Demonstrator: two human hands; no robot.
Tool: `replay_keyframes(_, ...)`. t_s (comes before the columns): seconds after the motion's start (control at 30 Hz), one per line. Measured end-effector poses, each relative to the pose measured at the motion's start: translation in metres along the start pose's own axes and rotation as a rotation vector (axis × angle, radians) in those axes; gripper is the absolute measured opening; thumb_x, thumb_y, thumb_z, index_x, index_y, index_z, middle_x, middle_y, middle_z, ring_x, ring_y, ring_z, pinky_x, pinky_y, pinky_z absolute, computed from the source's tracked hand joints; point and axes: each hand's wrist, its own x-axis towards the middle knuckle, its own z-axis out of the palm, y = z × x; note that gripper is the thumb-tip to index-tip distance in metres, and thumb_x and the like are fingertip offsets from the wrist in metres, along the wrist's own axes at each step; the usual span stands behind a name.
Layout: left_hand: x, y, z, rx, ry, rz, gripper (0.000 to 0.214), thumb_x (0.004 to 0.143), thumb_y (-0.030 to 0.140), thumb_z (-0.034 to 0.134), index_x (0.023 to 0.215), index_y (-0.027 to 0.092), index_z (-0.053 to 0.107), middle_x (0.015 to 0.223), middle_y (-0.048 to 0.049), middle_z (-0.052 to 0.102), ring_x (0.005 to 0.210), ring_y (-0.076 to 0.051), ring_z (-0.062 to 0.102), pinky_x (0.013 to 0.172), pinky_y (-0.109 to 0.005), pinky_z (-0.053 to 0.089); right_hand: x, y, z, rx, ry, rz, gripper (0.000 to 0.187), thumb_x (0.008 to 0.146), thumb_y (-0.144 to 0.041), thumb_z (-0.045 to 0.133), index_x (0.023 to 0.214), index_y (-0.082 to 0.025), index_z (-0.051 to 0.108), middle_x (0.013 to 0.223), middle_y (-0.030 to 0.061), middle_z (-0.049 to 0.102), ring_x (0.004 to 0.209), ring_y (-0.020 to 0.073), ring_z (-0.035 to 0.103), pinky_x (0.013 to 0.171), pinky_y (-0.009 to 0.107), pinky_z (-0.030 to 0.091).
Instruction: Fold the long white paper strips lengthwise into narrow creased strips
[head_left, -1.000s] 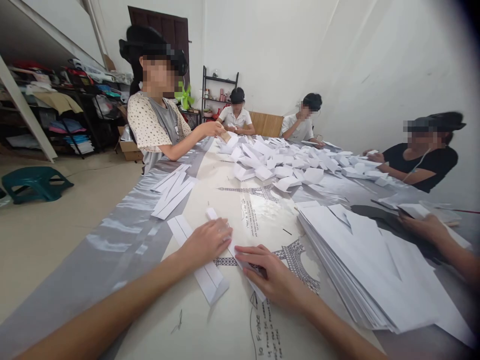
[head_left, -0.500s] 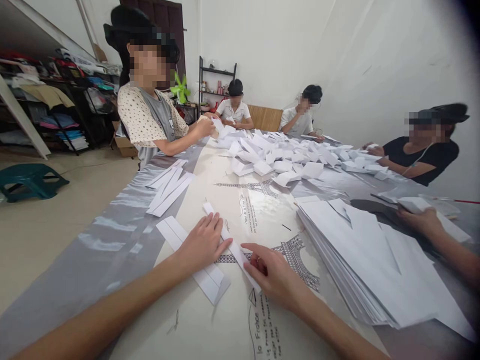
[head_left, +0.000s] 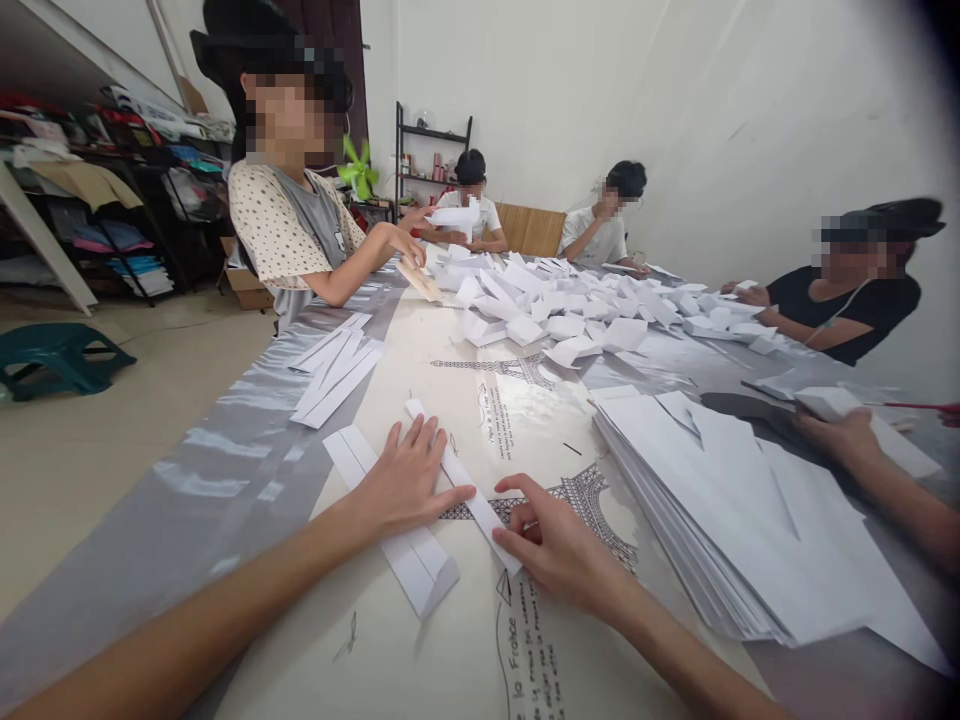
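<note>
My left hand [head_left: 407,478] lies flat with fingers spread on a folded white paper strip [head_left: 459,482] that runs diagonally across the table. My right hand [head_left: 551,545] has curled fingers pinching the near end of that same strip. Under my left wrist sits another folded paper piece [head_left: 405,550] with a creased end. Both rest on a glossy table cover [head_left: 517,420] printed with Eiffel towers.
A thick stack of white sheets [head_left: 720,500] lies to the right. A heap of folded paper pieces [head_left: 570,310] fills the table's middle. More flat strips [head_left: 334,365] lie at left. Several other people sit around the table; another person's hand [head_left: 847,435] holds paper at right.
My left hand has spread its fingers flatter along the strip. My right hand slid slightly toward the strip's near end and curled tighter. The person at left lowered a hand to the table.
</note>
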Motion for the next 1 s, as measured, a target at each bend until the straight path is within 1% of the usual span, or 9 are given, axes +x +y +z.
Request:
replay_keyframes(0.13, 0.001, 0.002, 0.000, -0.025, -0.048, -0.026, 0.096, 0.085, 0.082, 0.031, 0.141, 0.006, 0.042, 0.154, -0.0278, 0.033, 0.145, -0.046, 0.024, 0.112, -0.063, 0.021, 0.000, -0.003, -0.002, 0.033, -0.064, 0.014, 0.020, 0.094, -0.026, 0.046, 0.115, -0.027, 0.044, 0.069, -0.0093, 0.053, 0.039, 0.0096, 0.049, 0.045, 0.024, 0.043)
replay_keyframes(0.27, 0.003, 0.006, -0.003, -0.028, -0.079, -0.052, 0.097, 0.085, 0.083, 0.029, 0.144, 0.006, 0.041, 0.156, -0.0262, 0.031, 0.146, -0.046, 0.021, 0.113, -0.062, 0.019, 0.003, -0.005, -0.006, -0.016, -0.094, -0.007, 0.029, 0.095, -0.023, 0.045, 0.123, -0.027, 0.039, 0.067, -0.0109, 0.053, 0.042, 0.0104, 0.055, 0.055, 0.027, 0.049)
replay_keyframes(0.4, 0.003, 0.010, -0.009, -0.018, -0.110, -0.082, 0.097, 0.085, 0.083, 0.028, 0.144, 0.007, 0.041, 0.157, -0.0258, 0.030, 0.147, -0.044, 0.020, 0.114, -0.061, 0.018, 0.004, -0.004, -0.010, -0.054, -0.130, -0.013, 0.027, 0.096, -0.024, 0.044, 0.123, -0.028, 0.040, 0.066, -0.0115, 0.051, 0.046, 0.0108, 0.059, 0.060, 0.027, 0.050)
replay_keyframes(0.57, 0.003, 0.009, -0.008, -0.020, -0.119, -0.094, 0.098, 0.084, 0.084, 0.029, 0.144, 0.008, 0.040, 0.158, -0.0248, 0.028, 0.147, -0.043, 0.019, 0.114, -0.061, 0.020, 0.005, -0.002, -0.013, -0.048, -0.178, -0.021, 0.023, 0.096, -0.023, 0.043, 0.119, -0.029, 0.041, 0.066, -0.0119, 0.049, 0.045, 0.0103, 0.059, 0.058, 0.026, 0.048)
replay_keyframes(0.7, 0.004, 0.008, -0.008, -0.014, -0.126, -0.090, 0.100, 0.084, 0.085, 0.029, 0.144, 0.006, 0.041, 0.158, -0.0256, 0.026, 0.147, -0.044, 0.020, 0.114, -0.062, 0.021, 0.010, -0.002, -0.016, -0.028, -0.210, -0.001, 0.026, 0.094, -0.023, 0.047, 0.118, -0.029, 0.040, 0.065, -0.0124, 0.050, 0.043, 0.0097, 0.055, 0.053, 0.025, 0.045)
replay_keyframes(0.77, 0.003, 0.012, -0.009, 0.033, -0.088, -0.100, 0.101, 0.083, 0.084, 0.033, 0.144, 0.004, 0.041, 0.158, -0.0268, 0.026, 0.147, -0.046, 0.018, 0.114, -0.063, 0.021, 0.012, -0.001, -0.018, -0.022, -0.219, 0.009, 0.028, 0.092, -0.023, 0.049, 0.117, -0.028, 0.039, 0.063, -0.0131, 0.048, 0.041, 0.0091, 0.050, 0.051, 0.024, 0.042)
replay_keyframes(0.83, 0.001, 0.019, -0.009, 0.119, 0.002, -0.091, 0.099, 0.085, 0.080, 0.040, 0.145, 0.001, 0.040, 0.157, -0.0283, 0.027, 0.148, -0.046, 0.015, 0.115, -0.061, 0.020, 0.013, 0.000, -0.018, -0.040, -0.205, 0.012, 0.027, 0.091, -0.022, 0.050, 0.116, -0.027, 0.040, 0.059, -0.0134, 0.047, 0.041, 0.0093, 0.048, 0.051, 0.024, 0.041)
replay_keyframes(0.9, -0.002, 0.027, -0.007, 0.201, 0.071, -0.052, 0.090, 0.090, 0.070, 0.045, 0.143, -0.002, 0.041, 0.154, -0.0302, 0.032, 0.147, -0.043, 0.020, 0.116, -0.055, 0.024, 0.012, 0.000, -0.017, -0.080, -0.172, 0.008, 0.025, 0.091, -0.023, 0.051, 0.114, -0.026, 0.040, 0.057, -0.0128, 0.048, 0.047, 0.0108, 0.050, 0.053, 0.023, 0.039)
replay_keyframes(1.0, -0.005, 0.032, -0.003, 0.225, 0.037, 0.023, 0.067, 0.098, 0.055, 0.041, 0.132, -0.002, 0.052, 0.142, -0.0312, 0.049, 0.137, -0.039, 0.043, 0.110, -0.048, 0.037, 0.010, 0.000, -0.015, -0.185, -0.106, -0.023, 0.021, 0.091, -0.026, 0.053, 0.109, -0.025, 0.043, 0.056, -0.0114, 0.049, 0.056, 0.0132, 0.052, 0.055, 0.024, 0.036)
